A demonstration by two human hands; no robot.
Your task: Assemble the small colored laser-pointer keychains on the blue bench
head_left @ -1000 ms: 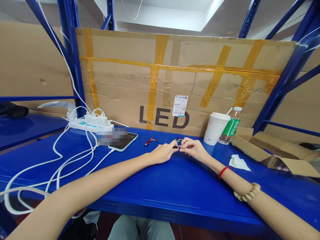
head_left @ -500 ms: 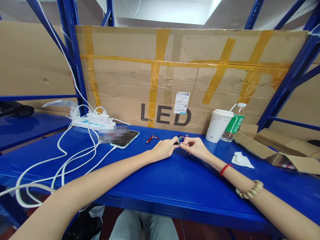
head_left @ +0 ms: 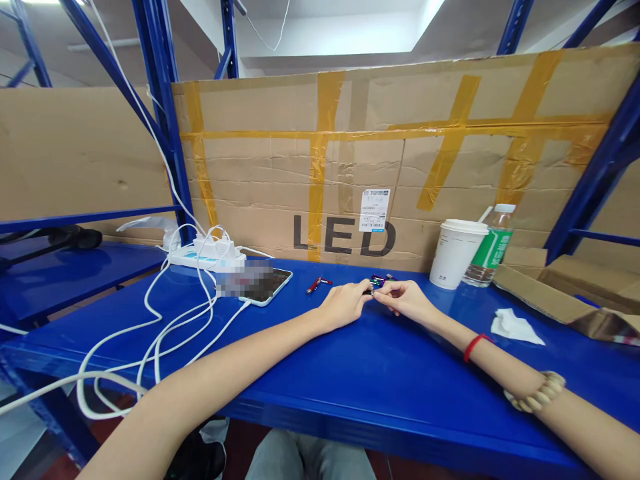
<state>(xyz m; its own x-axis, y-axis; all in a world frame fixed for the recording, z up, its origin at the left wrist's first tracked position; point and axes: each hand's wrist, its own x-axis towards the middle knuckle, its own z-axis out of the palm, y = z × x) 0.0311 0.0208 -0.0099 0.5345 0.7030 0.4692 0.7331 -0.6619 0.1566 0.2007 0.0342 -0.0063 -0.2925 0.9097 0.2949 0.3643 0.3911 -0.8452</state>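
Both my hands meet far out on the blue metal shelf point(head_left: 350, 373). My left hand point(head_left: 345, 305) and my right hand point(head_left: 407, 300) each pinch a small dark object point(head_left: 373, 288) between their fingertips; it is too small to name. Just behind the fingers lie a few small coloured pen-like pieces point(head_left: 381, 279). A small red pen-like item point(head_left: 317, 285) lies apart to the left of my left hand. My right wrist wears a red string and a beaded bracelet.
A phone point(head_left: 267, 285) lies left of the hands, with white cables point(head_left: 165, 327) running to a power strip point(head_left: 205, 255). A white paper cup point(head_left: 457, 253), a water bottle point(head_left: 493, 247), a crumpled tissue point(head_left: 515, 327) and an open cardboard box point(head_left: 570, 287) stand right. Taped cardboard point(head_left: 400, 160) marked LED walls the back.
My hands stay pinched together on the small object. The view has shifted leftward and slightly up, so everything sits further right in the frame.
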